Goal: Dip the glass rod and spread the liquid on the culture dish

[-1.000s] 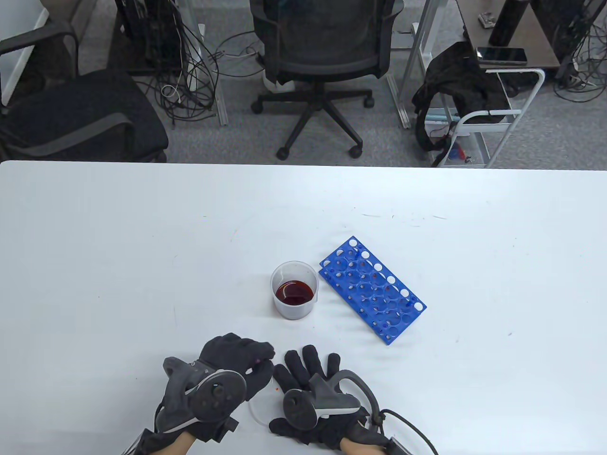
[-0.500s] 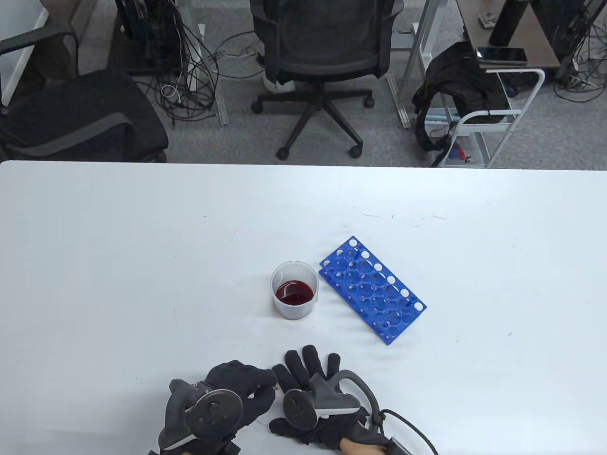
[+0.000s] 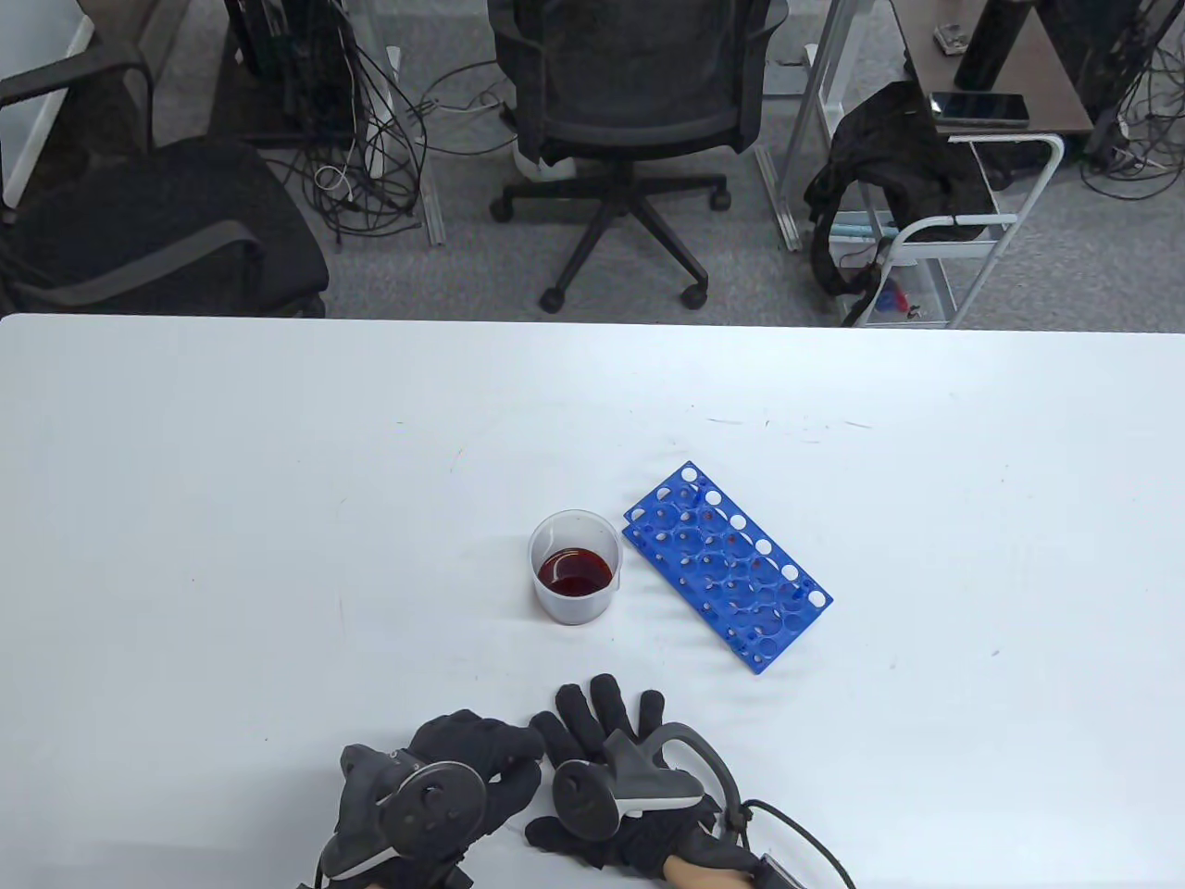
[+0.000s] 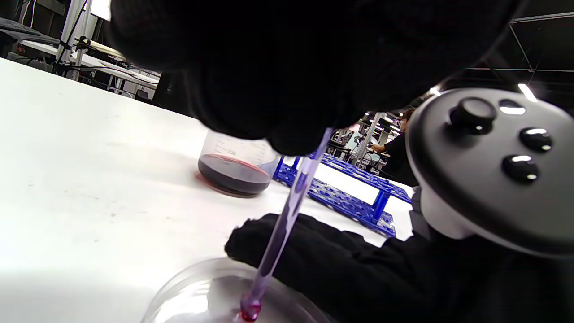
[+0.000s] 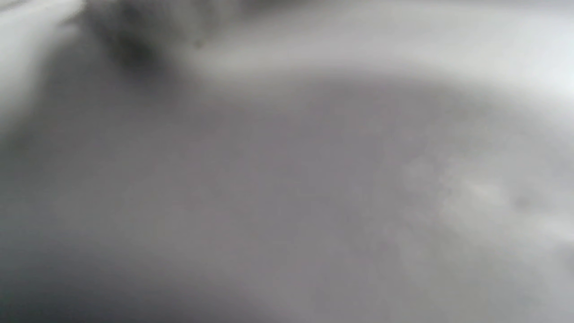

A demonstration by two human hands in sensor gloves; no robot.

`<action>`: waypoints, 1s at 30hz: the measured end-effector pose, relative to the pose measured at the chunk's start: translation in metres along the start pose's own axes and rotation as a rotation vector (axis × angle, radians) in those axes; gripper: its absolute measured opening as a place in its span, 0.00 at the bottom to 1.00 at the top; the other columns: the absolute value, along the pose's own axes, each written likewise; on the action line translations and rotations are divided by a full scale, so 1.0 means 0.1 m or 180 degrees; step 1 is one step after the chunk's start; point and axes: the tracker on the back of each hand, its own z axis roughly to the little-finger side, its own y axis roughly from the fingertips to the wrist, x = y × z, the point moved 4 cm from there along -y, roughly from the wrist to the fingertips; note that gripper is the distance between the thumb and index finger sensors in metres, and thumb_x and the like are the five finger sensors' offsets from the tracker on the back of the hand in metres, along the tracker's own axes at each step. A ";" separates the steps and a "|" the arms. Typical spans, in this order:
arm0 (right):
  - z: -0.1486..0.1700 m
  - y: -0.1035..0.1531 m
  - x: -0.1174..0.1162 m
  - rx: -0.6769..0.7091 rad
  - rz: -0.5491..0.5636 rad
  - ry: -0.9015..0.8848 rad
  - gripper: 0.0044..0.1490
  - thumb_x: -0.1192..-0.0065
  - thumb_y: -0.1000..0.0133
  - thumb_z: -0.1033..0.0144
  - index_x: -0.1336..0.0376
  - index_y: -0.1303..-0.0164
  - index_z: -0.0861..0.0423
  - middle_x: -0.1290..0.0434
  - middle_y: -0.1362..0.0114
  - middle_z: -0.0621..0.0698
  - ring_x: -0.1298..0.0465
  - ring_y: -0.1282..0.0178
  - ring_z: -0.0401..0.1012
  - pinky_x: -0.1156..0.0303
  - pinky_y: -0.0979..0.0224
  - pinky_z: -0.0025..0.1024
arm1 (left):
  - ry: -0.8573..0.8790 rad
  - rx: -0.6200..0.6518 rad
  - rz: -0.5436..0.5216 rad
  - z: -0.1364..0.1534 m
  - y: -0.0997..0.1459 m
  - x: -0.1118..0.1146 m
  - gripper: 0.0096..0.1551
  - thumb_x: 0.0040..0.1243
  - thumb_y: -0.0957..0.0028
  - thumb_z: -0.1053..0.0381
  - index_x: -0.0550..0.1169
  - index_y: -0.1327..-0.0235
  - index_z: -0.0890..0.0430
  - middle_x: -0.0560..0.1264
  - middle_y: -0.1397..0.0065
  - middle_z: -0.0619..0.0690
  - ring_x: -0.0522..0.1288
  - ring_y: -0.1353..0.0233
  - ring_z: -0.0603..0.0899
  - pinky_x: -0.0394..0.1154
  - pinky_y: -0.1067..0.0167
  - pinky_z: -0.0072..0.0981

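The thin clear glass rod point(image 4: 287, 211) slants down from the black-gloved left hand point(image 3: 463, 769), whose curled fingers point(image 4: 287, 89) pinch its upper end. Its rounded lower tip, carrying a red drop, rests inside the shallow clear round culture dish point(image 4: 188, 287) at the near edge of the white table point(image 3: 231, 509). In the table view the dish is hidden under the two hands, which meet at the near middle of the table.

The black-gloved right hand point(image 3: 611, 750) lies just right of the left one, palm down and released, fingers spread flat and pointing away; in the left wrist view its fingers point(image 4: 314, 251) lie along the dish's far right rim, touching it as far as can be told. It grasps nothing. The right wrist view is only a grey blur.

Farther out, near the table's middle, stands a translucent plastic beaker point(image 3: 575, 566) holding dark red liquid. Just right of it, almost touching, lies a blue plastic test-tube rack point(image 3: 727, 566) set diagonally, its holes holding no tubes.
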 end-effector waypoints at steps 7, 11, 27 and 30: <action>0.00 0.00 0.00 0.0000 0.0000 0.0000 0.66 0.77 0.38 0.25 0.89 0.20 0.63 0.86 0.19 0.71 0.82 0.24 0.73 0.74 0.35 0.84 | -0.0056 -0.0085 0.0061 0.05 0.01 -0.03 0.19 0.73 0.51 0.38 0.89 0.54 0.47 0.89 0.50 0.45 0.89 0.52 0.56 0.85 0.51 0.41; 0.00 0.00 0.00 0.0000 0.0000 0.0000 0.66 0.77 0.38 0.25 0.89 0.20 0.63 0.86 0.19 0.71 0.82 0.24 0.73 0.74 0.35 0.84 | -0.0036 -0.0104 0.0135 0.06 0.01 -0.04 0.19 0.73 0.51 0.38 0.89 0.54 0.47 0.89 0.50 0.45 0.89 0.52 0.56 0.85 0.51 0.41; 0.00 0.00 0.00 0.0000 0.0000 0.0000 0.66 0.77 0.38 0.25 0.89 0.20 0.63 0.86 0.19 0.71 0.82 0.24 0.73 0.74 0.35 0.84 | 0.0251 0.0000 0.0412 0.03 0.03 0.05 0.19 0.73 0.51 0.39 0.89 0.53 0.47 0.89 0.50 0.45 0.89 0.52 0.56 0.85 0.51 0.41; 0.00 0.00 0.00 0.0000 0.0000 0.0000 0.66 0.77 0.38 0.25 0.89 0.20 0.63 0.86 0.19 0.71 0.82 0.24 0.73 0.74 0.35 0.84 | 0.0258 0.0045 0.0358 0.00 0.04 0.07 0.19 0.73 0.51 0.39 0.88 0.53 0.47 0.89 0.49 0.45 0.89 0.52 0.56 0.85 0.51 0.41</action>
